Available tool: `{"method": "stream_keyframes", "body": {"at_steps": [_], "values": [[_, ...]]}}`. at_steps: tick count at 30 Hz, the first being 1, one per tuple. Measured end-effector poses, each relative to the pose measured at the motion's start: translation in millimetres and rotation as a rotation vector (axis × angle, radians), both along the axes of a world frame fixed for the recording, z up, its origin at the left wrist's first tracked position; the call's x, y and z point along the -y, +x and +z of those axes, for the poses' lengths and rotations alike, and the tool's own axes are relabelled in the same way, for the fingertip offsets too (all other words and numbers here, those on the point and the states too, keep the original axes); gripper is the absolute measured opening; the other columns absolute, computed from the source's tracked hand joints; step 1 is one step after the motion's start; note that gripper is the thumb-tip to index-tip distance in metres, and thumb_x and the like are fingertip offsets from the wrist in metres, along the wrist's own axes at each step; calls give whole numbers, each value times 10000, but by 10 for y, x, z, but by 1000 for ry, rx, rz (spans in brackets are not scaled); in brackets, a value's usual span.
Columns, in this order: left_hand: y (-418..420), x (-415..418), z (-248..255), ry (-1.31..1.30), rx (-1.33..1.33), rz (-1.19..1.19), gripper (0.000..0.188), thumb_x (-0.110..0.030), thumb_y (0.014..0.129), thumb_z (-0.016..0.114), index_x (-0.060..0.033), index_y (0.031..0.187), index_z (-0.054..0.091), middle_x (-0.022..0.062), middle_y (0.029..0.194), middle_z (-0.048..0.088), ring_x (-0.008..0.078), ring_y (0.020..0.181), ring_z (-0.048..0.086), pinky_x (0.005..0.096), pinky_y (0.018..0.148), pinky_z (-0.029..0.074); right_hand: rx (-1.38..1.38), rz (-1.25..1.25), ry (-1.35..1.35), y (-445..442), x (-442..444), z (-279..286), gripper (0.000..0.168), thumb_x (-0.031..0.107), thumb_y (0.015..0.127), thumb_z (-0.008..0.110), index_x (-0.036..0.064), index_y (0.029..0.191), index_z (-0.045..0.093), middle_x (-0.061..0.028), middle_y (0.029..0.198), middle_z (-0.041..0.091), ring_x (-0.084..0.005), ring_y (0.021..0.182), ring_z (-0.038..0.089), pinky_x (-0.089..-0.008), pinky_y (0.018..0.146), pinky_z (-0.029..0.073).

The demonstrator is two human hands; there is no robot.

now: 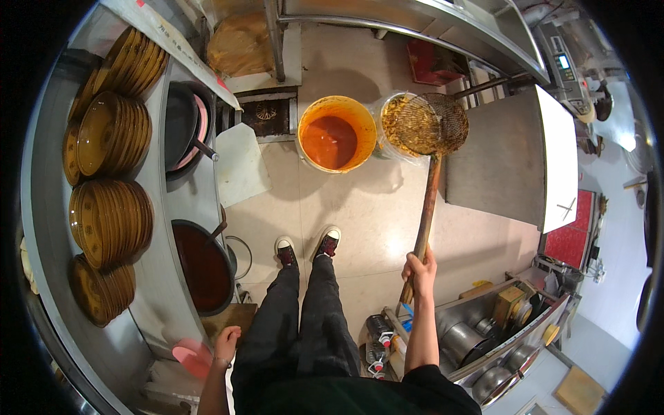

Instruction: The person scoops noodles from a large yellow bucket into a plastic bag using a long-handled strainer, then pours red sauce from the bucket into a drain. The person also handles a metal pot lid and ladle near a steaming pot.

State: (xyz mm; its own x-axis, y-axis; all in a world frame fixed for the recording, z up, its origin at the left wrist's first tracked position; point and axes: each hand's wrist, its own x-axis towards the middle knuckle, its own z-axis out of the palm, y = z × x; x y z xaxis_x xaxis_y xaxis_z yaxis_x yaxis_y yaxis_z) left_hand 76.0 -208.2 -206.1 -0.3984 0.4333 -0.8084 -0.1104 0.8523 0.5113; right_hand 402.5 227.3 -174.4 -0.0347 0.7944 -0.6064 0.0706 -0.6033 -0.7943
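My right hand (421, 270) is closed around the long wooden handle of a wire-mesh strainer (450, 124). The strainer's round basket overlaps the right part of a plastic-lined bucket (395, 116) that contains yellowish-brown pieces; whether the two touch is unclear. Left of that bucket stands a yellow bucket (367, 124) with orange-red liquid inside. My left hand (227, 341) hangs beside my left thigh with its fingers curled, near a pink plastic item (192, 359), and no object shows in it.
Stacked brown plates (111, 223) fill a metal shelf at left, beside dark pans (181, 119) and a large pot of dark red liquid (205, 270). A metal cabinet (493, 155) stands at right. Large bottles (377, 332) and a metal sink (461, 337) holding pots are at lower right.
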Motion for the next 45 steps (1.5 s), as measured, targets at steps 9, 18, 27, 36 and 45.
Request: {"method": "stream_keyframes", "body": {"at_steps": [9,18,27,36,45], "values": [[88,105,-110,-4,9,85,204,-68,885,465,17,1034,575,104,960,634,179,888,612,280,806,470,435,633,-1,-353,-83,-111,659,54,803,550,110,1394,263,-73,664,542,-162,504,532,-282,462,441],[173,206,9,-74,-180,-68,186,-81,865,470,-6,960,610,93,911,645,162,818,611,281,762,480,1190,1331,281,-1193,-1377,-1945,629,45,839,408,88,1401,128,-279,983,557,-389,842,612,-443,722,501],[435,116,152,-211,-20,141,200,-67,860,466,-8,996,601,92,925,644,180,879,613,296,802,477,178,530,-657,-1869,-1472,-2303,173,95,849,480,31,968,372,-80,545,476,-189,402,465,-347,363,427],[319,-355,226,-145,-72,107,199,-67,864,462,-2,995,597,104,938,642,186,892,616,298,810,474,-799,-172,-870,-1634,-1075,-2809,99,50,868,466,68,866,369,-15,604,421,-64,436,393,-187,358,369],[260,-188,256,-196,-71,89,192,-60,867,461,-7,985,603,99,924,641,176,880,610,298,810,471,-804,-78,-578,-1356,-671,-2323,120,19,836,492,65,891,396,-23,670,414,-54,468,386,-173,363,335]]}}
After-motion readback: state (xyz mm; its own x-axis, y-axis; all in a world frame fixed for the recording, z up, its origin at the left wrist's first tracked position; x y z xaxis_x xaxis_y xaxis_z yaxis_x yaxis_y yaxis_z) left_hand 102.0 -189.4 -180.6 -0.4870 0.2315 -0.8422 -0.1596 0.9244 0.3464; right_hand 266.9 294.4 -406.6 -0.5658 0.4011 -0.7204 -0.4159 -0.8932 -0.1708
